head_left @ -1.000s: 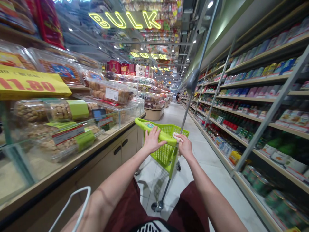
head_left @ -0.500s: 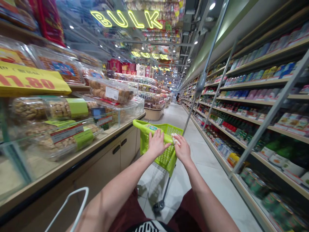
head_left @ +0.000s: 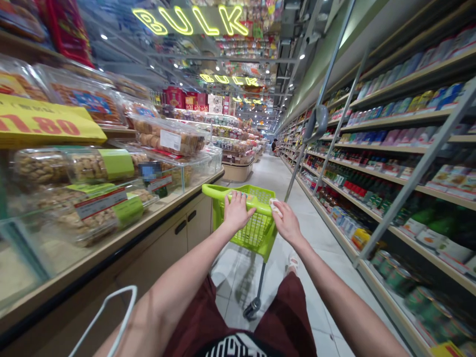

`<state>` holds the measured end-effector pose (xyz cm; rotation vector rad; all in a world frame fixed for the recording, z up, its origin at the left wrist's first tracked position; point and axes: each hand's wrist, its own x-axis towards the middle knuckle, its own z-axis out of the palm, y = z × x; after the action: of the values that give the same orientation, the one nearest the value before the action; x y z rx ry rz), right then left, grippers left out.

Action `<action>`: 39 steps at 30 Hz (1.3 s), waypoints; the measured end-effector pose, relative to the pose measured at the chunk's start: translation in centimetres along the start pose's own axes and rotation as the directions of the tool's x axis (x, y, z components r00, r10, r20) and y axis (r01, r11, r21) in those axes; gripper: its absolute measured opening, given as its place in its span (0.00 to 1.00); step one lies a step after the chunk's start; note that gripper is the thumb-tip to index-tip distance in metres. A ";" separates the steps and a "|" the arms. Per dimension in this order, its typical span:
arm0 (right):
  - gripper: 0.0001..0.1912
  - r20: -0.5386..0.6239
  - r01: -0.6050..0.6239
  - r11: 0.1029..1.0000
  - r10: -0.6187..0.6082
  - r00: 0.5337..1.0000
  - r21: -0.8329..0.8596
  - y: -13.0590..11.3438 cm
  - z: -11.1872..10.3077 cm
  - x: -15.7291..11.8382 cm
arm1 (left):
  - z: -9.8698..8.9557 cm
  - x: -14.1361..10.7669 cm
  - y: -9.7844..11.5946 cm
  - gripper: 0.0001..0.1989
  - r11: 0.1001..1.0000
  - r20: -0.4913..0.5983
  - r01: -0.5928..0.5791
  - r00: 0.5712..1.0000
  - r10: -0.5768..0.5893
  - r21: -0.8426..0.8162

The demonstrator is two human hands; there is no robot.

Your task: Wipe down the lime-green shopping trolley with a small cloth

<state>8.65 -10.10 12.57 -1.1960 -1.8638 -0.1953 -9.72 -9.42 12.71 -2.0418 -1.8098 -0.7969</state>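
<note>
Ahead of me is a bright green shopping cart (head_left: 256, 235) with a pierced plastic basket and a grey leg that ends in a wheel. My left hand (head_left: 237, 214) lies over the cart's near handle bar (head_left: 215, 191), fingers curled across it and thumb apart, partly covering a small label there. At the right end of the bar, my right hand (head_left: 286, 225) is closed round a crumpled white cloth or tissue (head_left: 275, 207) with faint marks, pressed against the green rim. The inside of the basket is mostly hidden by its walls and my hands.
A counter (head_left: 156, 223) with packed nuts and pastries (head_left: 163, 136) runs along my left. Drink shelves (head_left: 394, 168) with slanted metal posts line the right. A tiled aisle (head_left: 267, 168) leads forward, with a person (head_left: 274, 147) far off. A white loop (head_left: 130, 297) shows at lower left.
My left hand has shifted slightly left over the label. My right hand and the white cloth have moved right to the basket's corner. A shoe has come into view beside the cart.
</note>
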 end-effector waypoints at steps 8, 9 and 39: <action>0.19 -0.001 0.094 0.978 -0.096 0.995 -0.187 -0.7 0.5 0.3 | 0.0 -0.3 -0.8 0.24 0.999 0.002 -0.045 0.999 0.045 0.011; 0.18 -0.029 0.061 0.981 -0.067 0.997 -0.187 -0.2 0.4 0.3 | 0.0 -0.3 -1.2 0.24 0.999 -0.001 -0.049 0.999 0.049 0.016; 0.18 -0.242 -0.085 0.986 0.049 0.969 -0.140 -0.4 1.5 0.5 | -1.0 -1.3 -0.6 0.26 0.987 -0.036 -0.162 0.986 0.162 0.016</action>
<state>7.35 -9.17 12.19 -1.2756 -1.6194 -0.4289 -10.61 -10.93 12.64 -2.1191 -1.6004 -0.7688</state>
